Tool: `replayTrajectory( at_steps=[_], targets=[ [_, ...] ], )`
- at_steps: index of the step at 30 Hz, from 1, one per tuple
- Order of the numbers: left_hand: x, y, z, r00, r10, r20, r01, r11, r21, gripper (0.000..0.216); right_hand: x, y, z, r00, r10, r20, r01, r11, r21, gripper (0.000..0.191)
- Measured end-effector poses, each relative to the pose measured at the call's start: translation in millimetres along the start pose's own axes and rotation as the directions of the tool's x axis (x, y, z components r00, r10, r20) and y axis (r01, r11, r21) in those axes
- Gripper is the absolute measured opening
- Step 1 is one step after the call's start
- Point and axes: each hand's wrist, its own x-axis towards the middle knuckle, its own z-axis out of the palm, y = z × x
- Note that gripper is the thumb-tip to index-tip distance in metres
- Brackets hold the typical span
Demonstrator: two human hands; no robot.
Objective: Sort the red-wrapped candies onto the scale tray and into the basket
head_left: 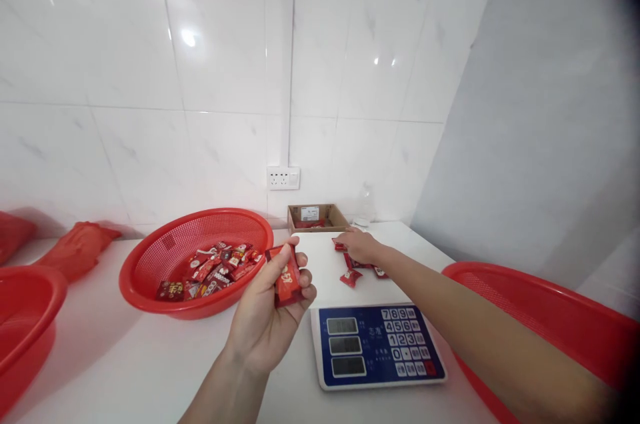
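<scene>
My left hand (273, 307) is closed around a red packet of candy (287, 277), held up in front of the scale, with the thumb across its front. At the pan of the white and blue digital scale (380, 347), my right hand (363, 246) reaches down with bent fingers on a red wrapped candy (339, 245); its fingertips are partly hidden. A few more wrapped candies lie on the pan under and beside this hand, one red candy (351, 277) nearest the keypad. Left of my left hand stands a red plastic basket (195, 224) holding several wrapped candies (215, 271).
A cardboard box (295, 217) with red packets stands by the wall, near a clear plastic item (364, 211). Another red basket (30, 297) is at the left edge, and a red tub (540, 304) at the right. A red bag (80, 247) lies behind. The wall carries a socket (283, 178).
</scene>
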Motion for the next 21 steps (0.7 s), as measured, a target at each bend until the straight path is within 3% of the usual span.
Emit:
replayTrajectory(
  at_steps=[7, 12, 16, 21],
  targets=[
    [2, 0, -2, 1.000, -0.011, -0.006, 0.011, 1.000, -0.004, 0.012, -13, 31, -13, 0.996, 0.084, 0.010, -0.084, 0.995, 0.044, 0.046],
    [0, 0, -2, 1.000, -0.013, -0.010, 0.013, 1.000, -0.001, 0.011, -35, 54, -15, 0.980, 0.177, 0.094, -0.181, 0.983, 0.039, 0.048],
    [0, 0, -2, 1.000, -0.017, -0.012, 0.017, 1.000, 0.004, 0.012, -50, 55, -9, 0.976, 0.164, 0.146, -0.174, 0.983, 0.065, 0.046],
    [-1, -1, -2, 1.000, -0.018, -0.011, 0.018, 1.000, 0.006, 0.012, -60, 42, -11, 0.986, 0.114, 0.122, -0.128, 0.986, 0.111, 0.044]
  ],
)
